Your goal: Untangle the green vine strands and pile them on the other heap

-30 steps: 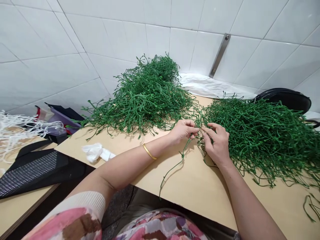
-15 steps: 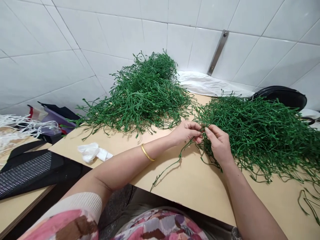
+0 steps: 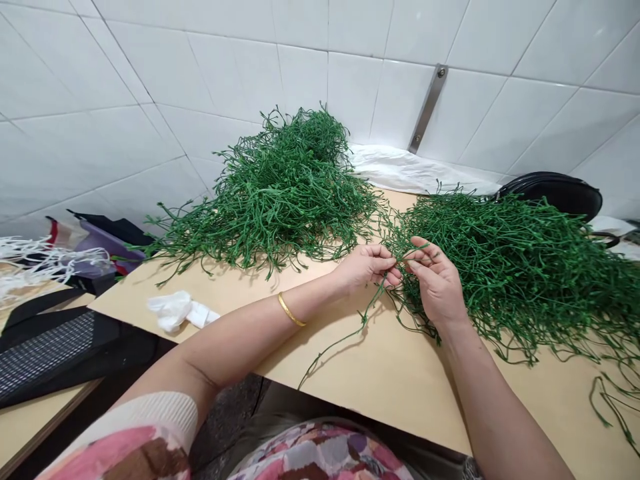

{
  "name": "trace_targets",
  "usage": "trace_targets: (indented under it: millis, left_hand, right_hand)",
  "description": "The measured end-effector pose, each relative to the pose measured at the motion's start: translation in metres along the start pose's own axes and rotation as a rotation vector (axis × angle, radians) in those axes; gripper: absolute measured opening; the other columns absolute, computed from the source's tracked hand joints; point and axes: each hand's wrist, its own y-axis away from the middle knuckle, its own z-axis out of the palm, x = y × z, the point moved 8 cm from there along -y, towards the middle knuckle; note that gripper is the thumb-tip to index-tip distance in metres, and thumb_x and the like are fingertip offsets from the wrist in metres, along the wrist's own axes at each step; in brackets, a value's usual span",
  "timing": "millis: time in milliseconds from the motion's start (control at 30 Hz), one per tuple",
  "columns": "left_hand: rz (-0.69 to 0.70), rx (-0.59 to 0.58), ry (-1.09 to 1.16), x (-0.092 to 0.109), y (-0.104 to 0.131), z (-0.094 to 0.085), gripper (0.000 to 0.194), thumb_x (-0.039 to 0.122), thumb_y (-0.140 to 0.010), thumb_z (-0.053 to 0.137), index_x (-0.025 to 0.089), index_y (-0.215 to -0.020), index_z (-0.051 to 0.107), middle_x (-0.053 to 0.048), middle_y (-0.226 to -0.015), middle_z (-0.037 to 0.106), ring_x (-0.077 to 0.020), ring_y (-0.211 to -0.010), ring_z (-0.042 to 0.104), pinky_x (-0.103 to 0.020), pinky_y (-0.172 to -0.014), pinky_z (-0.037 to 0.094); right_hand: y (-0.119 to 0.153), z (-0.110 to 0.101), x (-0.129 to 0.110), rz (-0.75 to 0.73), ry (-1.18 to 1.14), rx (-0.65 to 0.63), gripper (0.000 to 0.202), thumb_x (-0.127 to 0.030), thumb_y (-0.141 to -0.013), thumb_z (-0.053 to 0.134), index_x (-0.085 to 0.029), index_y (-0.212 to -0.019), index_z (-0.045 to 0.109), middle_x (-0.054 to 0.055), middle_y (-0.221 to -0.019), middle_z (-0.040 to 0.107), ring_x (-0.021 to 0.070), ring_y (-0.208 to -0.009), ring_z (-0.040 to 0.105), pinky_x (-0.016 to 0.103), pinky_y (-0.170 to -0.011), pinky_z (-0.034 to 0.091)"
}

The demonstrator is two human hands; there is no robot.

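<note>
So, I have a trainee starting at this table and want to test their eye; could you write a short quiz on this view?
1. True or false: a gold bangle circles the left forearm.

2. What does the left grip pinch?
A) a white tissue
B) a green strand
C) a black strap

3. Fill in: the black case sits behind the green pile on the person's ____ side.

Key: 1 true; 2 B; 3 right.

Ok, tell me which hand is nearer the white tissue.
The left hand. It is to the right of the tissue; the right hand is farther right, beyond the left hand.
</note>
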Motion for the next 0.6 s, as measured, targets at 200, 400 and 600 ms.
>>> trace_targets:
  millis: [200, 400, 600]
  left_hand:
    - [0.015, 0.039, 0.0, 0.002, 0.0, -0.003, 0.011, 0.012, -0.072, 0.056, 0.012, -0.068, 0.046, -0.003, -0.057, 0.06, -0.0091, -0.047, 0.057, -0.021, -0.05, 0.044]
    - [0.096, 0.024, -0.144, 0.006, 0.002, 0.0, 0.011, 0.013, -0.069, 0.059, 0.011, -0.064, 0.049, -0.001, -0.051, 0.056, -0.0072, -0.045, 0.054, -0.018, -0.046, 0.036]
    - [0.091, 0.04, -0.109, 0.008, 0.005, 0.003, 0.014, 0.013, -0.07, 0.058, 0.012, -0.063, 0.046, 0.0, -0.052, 0.055, -0.0065, -0.045, 0.053, -0.018, -0.047, 0.036]
  right_hand:
    - [0.001, 0.004, 0.001, -0.039, 0.099, -0.066, 0.025, -0.023, -0.069, 0.06, -0.02, -0.094, 0.059, 0.001, -0.081, 0.059, 0.013, -0.077, 0.056, 0.03, -0.075, 0.045]
    - [0.006, 0.009, -0.005, -0.063, 0.195, -0.068, 0.015, -0.027, -0.07, 0.064, -0.019, -0.081, 0.058, -0.002, -0.07, 0.058, 0.0102, -0.064, 0.055, 0.026, -0.065, 0.044]
    - [0.004, 0.004, 0.0, -0.014, 0.159, 0.012, 0.014, -0.028, -0.07, 0.061, -0.018, -0.079, 0.06, -0.001, -0.07, 0.059, 0.0117, -0.065, 0.055, 0.027, -0.064, 0.045]
